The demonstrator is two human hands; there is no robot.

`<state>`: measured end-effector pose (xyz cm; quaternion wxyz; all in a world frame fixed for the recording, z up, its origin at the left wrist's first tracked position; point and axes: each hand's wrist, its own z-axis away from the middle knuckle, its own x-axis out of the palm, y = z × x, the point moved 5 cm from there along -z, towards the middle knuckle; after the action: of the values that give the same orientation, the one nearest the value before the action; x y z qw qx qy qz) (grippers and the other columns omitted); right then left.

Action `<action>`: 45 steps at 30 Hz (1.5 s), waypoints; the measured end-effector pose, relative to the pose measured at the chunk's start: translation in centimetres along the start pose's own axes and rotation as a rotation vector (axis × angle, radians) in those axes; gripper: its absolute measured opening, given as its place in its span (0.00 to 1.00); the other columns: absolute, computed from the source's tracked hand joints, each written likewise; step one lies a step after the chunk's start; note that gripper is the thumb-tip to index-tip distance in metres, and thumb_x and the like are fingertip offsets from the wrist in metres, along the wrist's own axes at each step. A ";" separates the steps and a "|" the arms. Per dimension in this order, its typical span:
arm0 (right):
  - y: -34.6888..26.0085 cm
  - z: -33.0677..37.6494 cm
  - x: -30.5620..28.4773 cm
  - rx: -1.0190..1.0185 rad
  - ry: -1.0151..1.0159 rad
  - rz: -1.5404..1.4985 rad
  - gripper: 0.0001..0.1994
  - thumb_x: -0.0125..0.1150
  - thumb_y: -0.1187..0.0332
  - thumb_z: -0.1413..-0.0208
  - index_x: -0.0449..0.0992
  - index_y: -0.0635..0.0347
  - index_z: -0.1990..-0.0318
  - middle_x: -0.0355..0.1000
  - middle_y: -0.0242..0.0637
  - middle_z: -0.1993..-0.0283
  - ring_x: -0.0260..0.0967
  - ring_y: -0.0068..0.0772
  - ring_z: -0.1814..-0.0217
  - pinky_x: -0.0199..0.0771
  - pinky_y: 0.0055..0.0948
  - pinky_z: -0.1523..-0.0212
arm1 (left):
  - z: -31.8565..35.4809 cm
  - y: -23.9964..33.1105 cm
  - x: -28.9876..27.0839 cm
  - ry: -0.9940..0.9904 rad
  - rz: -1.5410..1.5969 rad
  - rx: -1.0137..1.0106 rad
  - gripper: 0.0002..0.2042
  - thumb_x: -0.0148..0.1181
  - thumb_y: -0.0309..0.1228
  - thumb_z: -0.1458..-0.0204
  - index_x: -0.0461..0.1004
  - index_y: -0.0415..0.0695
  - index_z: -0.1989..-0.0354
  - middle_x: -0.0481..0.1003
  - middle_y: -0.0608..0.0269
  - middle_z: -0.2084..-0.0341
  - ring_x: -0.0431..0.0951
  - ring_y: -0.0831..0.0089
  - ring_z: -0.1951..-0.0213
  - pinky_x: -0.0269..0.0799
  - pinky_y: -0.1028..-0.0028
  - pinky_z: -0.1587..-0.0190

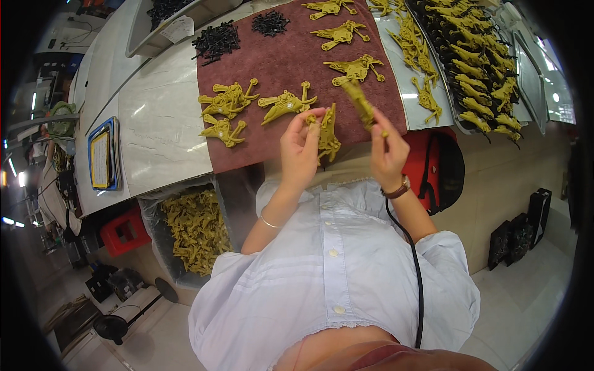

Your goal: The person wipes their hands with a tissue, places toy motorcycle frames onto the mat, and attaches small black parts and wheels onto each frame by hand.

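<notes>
My left hand pinches an olive-yellow moulded plastic part near the front edge of a maroon cloth. To its right, my right hand grips another olive-yellow part, longer and smeared by motion. Left of my hands lie a single yellow part and a small cluster of them, each with thin jutting arms. Farther off, a column of similar parts runs along the cloth's right side. Two heaps of small black pieces rest at the cloth's far left.
Loose yellow parts lie right of the cloth, beside a tray with rows of yellow-and-black pieces. A grey bin stands far left, blue-framed trays nearer. Below the table edge are a lined box of yellow parts and a red stool.
</notes>
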<state>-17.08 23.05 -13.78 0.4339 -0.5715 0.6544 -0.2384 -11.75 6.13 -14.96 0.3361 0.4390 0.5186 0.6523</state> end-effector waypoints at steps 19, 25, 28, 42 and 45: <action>2.5 -7.3 -3.2 -0.067 -0.319 0.242 0.17 0.64 0.68 0.51 0.76 0.61 0.52 0.71 0.44 0.49 0.67 0.45 0.46 0.67 0.37 0.46 | -2.7 -2.3 4.5 0.042 0.161 -0.110 0.05 0.59 0.22 0.47 0.68 0.37 0.66 0.73 0.62 0.68 0.76 0.76 0.65 0.79 0.75 0.62; 3.2 -5.6 -1.7 -0.086 -0.466 0.211 0.17 0.67 0.67 0.54 0.77 0.62 0.55 0.72 0.41 0.52 0.68 0.43 0.50 0.68 0.36 0.48 | -2.1 0.3 4.3 -0.124 -0.452 0.120 0.11 0.62 0.25 0.50 0.73 0.34 0.60 0.78 0.53 0.66 0.80 0.73 0.67 0.76 0.76 0.63; 3.3 -5.8 -1.8 -0.108 -0.512 0.202 0.16 0.66 0.69 0.53 0.77 0.63 0.55 0.72 0.40 0.52 0.68 0.43 0.49 0.68 0.35 0.48 | -1.8 4.3 1.7 -0.015 -0.738 0.383 0.12 0.62 0.23 0.56 0.76 0.39 0.60 0.79 0.57 0.65 0.80 0.71 0.68 0.75 0.74 0.65; 3.5 -7.2 -2.2 -0.091 -0.538 0.165 0.14 0.61 0.75 0.50 0.77 0.62 0.55 0.75 0.43 0.54 0.73 0.43 0.52 0.71 0.32 0.50 | -2.7 4.8 -4.3 -0.073 -1.150 0.615 0.27 0.64 0.20 0.60 0.70 0.41 0.46 0.74 0.56 0.57 0.72 0.58 0.52 0.67 0.63 0.49; 1.5 -7.2 -1.6 -0.067 -0.511 0.103 0.14 0.62 0.74 0.50 0.77 0.63 0.54 0.75 0.43 0.53 0.73 0.40 0.52 0.71 0.31 0.49 | -1.3 6.1 -2.9 -0.056 -1.056 0.703 0.25 0.65 0.18 0.63 0.73 0.40 0.50 0.74 0.56 0.57 0.73 0.58 0.51 0.67 0.62 0.47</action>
<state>-23.96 23.58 -10.83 0.5774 -0.5933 0.5594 -0.0422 -11.73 1.57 -9.77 0.4616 0.2251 0.8395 0.1776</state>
